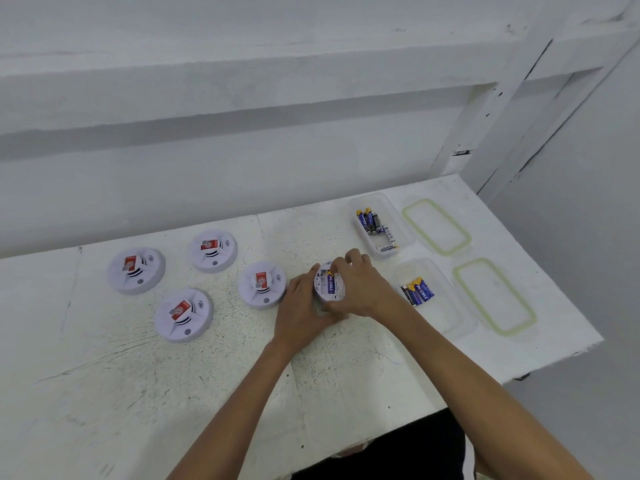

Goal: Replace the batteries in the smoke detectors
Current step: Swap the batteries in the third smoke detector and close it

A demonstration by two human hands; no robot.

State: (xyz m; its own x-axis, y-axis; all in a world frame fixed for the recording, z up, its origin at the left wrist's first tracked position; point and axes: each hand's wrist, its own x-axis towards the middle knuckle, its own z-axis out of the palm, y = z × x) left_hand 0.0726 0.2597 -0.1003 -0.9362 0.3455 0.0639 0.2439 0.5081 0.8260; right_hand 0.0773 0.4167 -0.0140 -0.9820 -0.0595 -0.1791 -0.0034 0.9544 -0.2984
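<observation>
1. Plastic, white and round: four smoke detectors (135, 270) lie face up on the scuffed, painted table (104, 375), each with a red sticker.
2. A fifth detector (327, 289), turned over at mid-table, shows one blue battery (330, 282). The left hand (301, 306) cups its rim, and the right hand (360, 289) curls over it.
3. Two clear tubs (403, 230) hold batteries (369, 221), and two green-rimmed lids (436, 225) lie beside them.
</observation>
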